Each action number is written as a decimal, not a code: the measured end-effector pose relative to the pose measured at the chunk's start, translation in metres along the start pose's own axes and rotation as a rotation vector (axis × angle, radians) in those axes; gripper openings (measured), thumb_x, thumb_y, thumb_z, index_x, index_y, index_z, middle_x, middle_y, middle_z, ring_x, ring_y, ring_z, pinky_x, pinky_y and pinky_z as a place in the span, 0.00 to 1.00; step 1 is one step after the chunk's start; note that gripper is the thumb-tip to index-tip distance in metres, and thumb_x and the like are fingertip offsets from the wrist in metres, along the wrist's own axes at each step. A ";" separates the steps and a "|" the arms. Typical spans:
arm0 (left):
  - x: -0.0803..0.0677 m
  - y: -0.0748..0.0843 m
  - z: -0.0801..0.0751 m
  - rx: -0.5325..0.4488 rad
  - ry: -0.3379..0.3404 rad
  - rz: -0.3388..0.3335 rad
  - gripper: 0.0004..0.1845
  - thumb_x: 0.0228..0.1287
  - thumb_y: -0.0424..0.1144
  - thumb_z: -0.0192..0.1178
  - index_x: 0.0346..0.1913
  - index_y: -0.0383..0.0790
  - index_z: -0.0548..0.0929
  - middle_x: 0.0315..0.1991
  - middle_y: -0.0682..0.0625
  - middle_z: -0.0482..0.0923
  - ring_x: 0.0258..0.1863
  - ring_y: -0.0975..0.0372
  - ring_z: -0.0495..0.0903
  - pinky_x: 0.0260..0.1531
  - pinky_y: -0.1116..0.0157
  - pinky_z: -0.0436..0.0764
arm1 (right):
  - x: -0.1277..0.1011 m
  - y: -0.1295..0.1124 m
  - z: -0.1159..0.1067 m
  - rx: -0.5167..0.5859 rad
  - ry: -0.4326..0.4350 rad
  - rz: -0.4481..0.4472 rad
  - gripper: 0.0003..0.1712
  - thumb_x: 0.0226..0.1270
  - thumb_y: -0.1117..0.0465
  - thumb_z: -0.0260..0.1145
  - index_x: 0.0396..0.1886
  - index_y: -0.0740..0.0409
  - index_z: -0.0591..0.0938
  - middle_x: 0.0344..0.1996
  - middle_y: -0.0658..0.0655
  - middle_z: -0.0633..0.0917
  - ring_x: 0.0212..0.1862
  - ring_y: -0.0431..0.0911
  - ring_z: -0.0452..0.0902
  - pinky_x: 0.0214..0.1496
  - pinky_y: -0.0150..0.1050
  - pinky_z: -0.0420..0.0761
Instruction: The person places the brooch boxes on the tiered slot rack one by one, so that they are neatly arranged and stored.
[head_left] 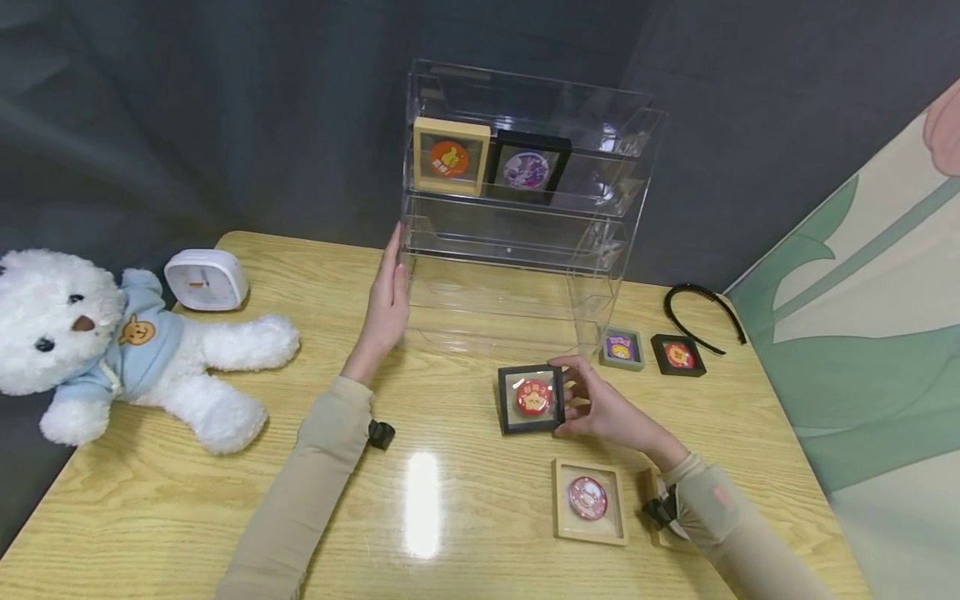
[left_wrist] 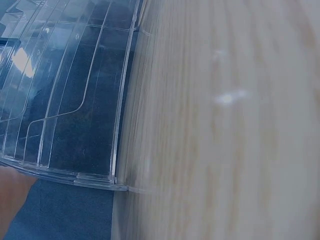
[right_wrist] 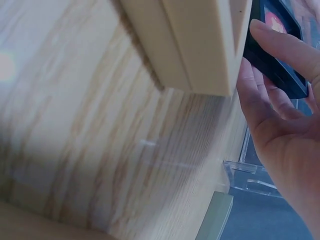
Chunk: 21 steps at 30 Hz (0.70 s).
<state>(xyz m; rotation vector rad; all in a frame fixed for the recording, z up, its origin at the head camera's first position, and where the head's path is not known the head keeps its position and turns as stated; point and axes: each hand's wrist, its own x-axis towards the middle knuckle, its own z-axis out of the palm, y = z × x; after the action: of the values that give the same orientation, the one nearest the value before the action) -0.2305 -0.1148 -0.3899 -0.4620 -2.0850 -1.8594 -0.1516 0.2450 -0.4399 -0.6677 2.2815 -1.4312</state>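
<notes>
A clear acrylic display rack (head_left: 517, 258) with tiered shelves stands at the back of the wooden table. My left hand (head_left: 387, 300) rests against its left side with the fingers extended; in the left wrist view only a bit of that hand (left_wrist: 14, 192) shows beside the rack (left_wrist: 75, 100). My right hand (head_left: 603, 408) grips the right edge of a black square display frame (head_left: 532, 425) holding a round red badge. The right wrist view shows the thumb over this black frame (right_wrist: 280, 70) and fingers beneath. On the rack's upper shelf stand a light wood frame (head_left: 452, 125) and another black frame (head_left: 534, 140).
A light wood frame (head_left: 590, 533) lies near the front, with another frame (head_left: 660, 533) partly under the right forearm. Right of the rack lie a grey-green frame (head_left: 622, 360), a black frame (head_left: 678, 356) and a headband (head_left: 697, 290). A white teddy bear (head_left: 202, 367) and clock (head_left: 206, 279) are left.
</notes>
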 end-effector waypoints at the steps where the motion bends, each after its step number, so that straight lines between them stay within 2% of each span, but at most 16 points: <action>1: 0.000 0.000 0.000 0.000 -0.001 -0.002 0.30 0.86 0.24 0.31 0.86 0.30 0.46 0.86 0.36 0.44 0.85 0.47 0.46 0.83 0.63 0.49 | 0.000 0.000 0.000 0.000 0.000 -0.003 0.59 0.50 0.82 0.80 0.79 0.60 0.59 0.54 0.70 0.74 0.45 0.54 0.78 0.46 0.37 0.88; 4: 0.000 -0.001 0.000 0.000 -0.002 -0.009 0.30 0.86 0.24 0.31 0.86 0.30 0.46 0.86 0.36 0.44 0.85 0.47 0.46 0.83 0.63 0.49 | 0.000 0.000 0.000 0.002 -0.005 -0.016 0.58 0.51 0.82 0.80 0.78 0.60 0.60 0.52 0.69 0.75 0.46 0.53 0.78 0.46 0.37 0.89; 11: 0.000 0.000 -0.001 0.003 -0.004 -0.013 0.30 0.87 0.25 0.31 0.86 0.28 0.46 0.86 0.35 0.44 0.85 0.47 0.46 0.83 0.62 0.49 | -0.001 0.002 -0.003 -0.011 -0.002 -0.099 0.40 0.66 0.80 0.72 0.73 0.65 0.63 0.42 0.66 0.79 0.41 0.49 0.80 0.37 0.36 0.88; 13: 0.000 0.000 -0.001 0.005 -0.002 -0.012 0.30 0.87 0.25 0.31 0.86 0.29 0.46 0.86 0.36 0.44 0.85 0.47 0.46 0.83 0.62 0.49 | -0.001 0.002 -0.003 -0.022 0.009 -0.112 0.37 0.68 0.79 0.70 0.72 0.65 0.65 0.41 0.64 0.81 0.40 0.48 0.81 0.37 0.35 0.87; 17: -0.001 0.000 -0.001 0.001 -0.002 -0.014 0.30 0.87 0.25 0.32 0.86 0.30 0.46 0.86 0.36 0.44 0.85 0.47 0.46 0.83 0.62 0.50 | -0.001 0.003 -0.004 -0.018 0.067 -0.120 0.29 0.73 0.78 0.66 0.69 0.66 0.68 0.40 0.64 0.82 0.39 0.46 0.83 0.37 0.35 0.86; 21: 0.000 -0.001 -0.001 -0.004 -0.008 -0.017 0.30 0.87 0.26 0.31 0.86 0.30 0.46 0.86 0.36 0.44 0.85 0.47 0.46 0.83 0.62 0.50 | -0.001 0.000 -0.006 0.002 0.156 -0.133 0.22 0.77 0.78 0.62 0.66 0.70 0.70 0.40 0.66 0.83 0.38 0.45 0.84 0.35 0.40 0.90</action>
<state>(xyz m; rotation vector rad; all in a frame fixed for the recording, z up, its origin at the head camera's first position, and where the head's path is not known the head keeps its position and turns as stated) -0.2313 -0.1159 -0.3909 -0.4543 -2.0977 -1.8743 -0.1540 0.2498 -0.4376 -0.7431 2.3924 -1.5977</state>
